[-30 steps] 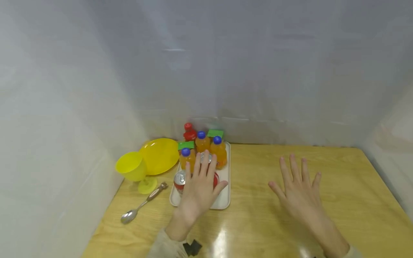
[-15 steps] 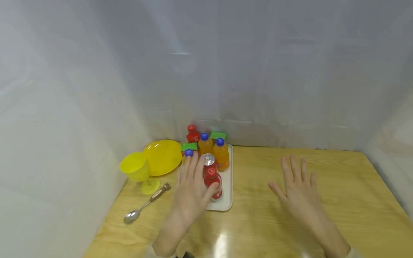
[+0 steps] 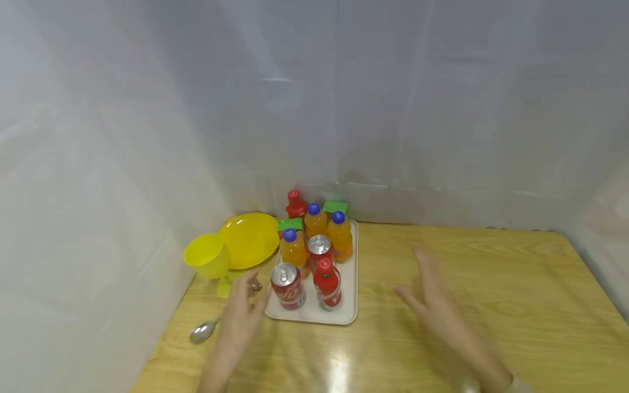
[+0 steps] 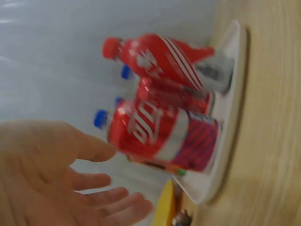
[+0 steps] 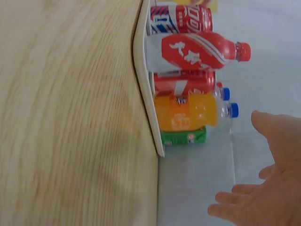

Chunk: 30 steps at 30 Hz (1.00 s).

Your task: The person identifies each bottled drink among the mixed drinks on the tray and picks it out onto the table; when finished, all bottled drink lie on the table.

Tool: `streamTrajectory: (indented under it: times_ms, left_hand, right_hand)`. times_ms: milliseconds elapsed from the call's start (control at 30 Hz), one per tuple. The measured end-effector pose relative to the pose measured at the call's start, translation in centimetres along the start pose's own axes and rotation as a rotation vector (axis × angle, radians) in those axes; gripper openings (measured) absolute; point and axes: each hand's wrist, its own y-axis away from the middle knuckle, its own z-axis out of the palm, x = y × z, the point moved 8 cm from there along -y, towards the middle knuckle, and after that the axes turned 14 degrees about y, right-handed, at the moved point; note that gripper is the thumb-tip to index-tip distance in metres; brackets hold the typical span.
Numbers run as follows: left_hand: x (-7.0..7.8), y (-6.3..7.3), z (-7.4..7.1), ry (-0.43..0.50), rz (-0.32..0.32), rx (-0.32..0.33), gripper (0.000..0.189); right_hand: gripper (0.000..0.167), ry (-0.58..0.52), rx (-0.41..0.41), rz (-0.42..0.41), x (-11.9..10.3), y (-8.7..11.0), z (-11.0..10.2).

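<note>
My left hand hovers at the left edge of a white tray, fingers slightly bent and holding nothing. It covers the handle of a metal spoon. Nearest to it on the tray is a red soda can, which stands beyond the thumb in the left wrist view. Beside that can is a small red-capped bottle, with a second red can behind. My right hand, blurred, is above the table to the right of the tray, thumb apart from the fingers, with nothing in it.
Several blue-capped orange drink bottles and green-topped cartons fill the tray's back. Another red bottle stands at the rear. Left of the tray are a yellow plate and a yellow goblet. White sheeting encloses the table.
My left hand has drawn back from over the tray toward the left, its fingers now less spread, uncovering the front can. The right hand has turned, shifted slightly left and narrowed its fingers.
</note>
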Motion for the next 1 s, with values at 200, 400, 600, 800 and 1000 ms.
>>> streamTrajectory:
  times_ms: [200, 400, 600, 800, 1000]
  left_hand:
    - [-3.3, -1.7, 1.1, -0.026, -0.117, -0.148, 0.060]
    - [-4.0, -2.8, 1.7, -0.083, -0.084, -0.175, 0.056]
    - [-4.4, -3.3, 2.1, -0.098, -0.061, -0.182, 0.053]
    - [-4.6, -4.0, 2.4, -0.106, -0.075, -0.192, 0.059]
    - [-5.1, -4.8, 2.7, -0.140, -0.065, -0.186, 0.066]
  right_hand:
    - [0.091, -0.193, -0.048, -0.049, -2.2, -1.2, 2.2]
    - [0.093, -0.333, -0.150, -0.079, -4.7, -2.0, 4.8]
    - [0.095, -0.478, -0.225, -0.053, -6.4, -2.6, 7.1]
    - [0.093, -0.501, -0.250, -0.096, -8.2, -3.3, 8.6]
    - [0.085, -0.495, -0.260, -0.108, -9.2, -3.6, 9.6]
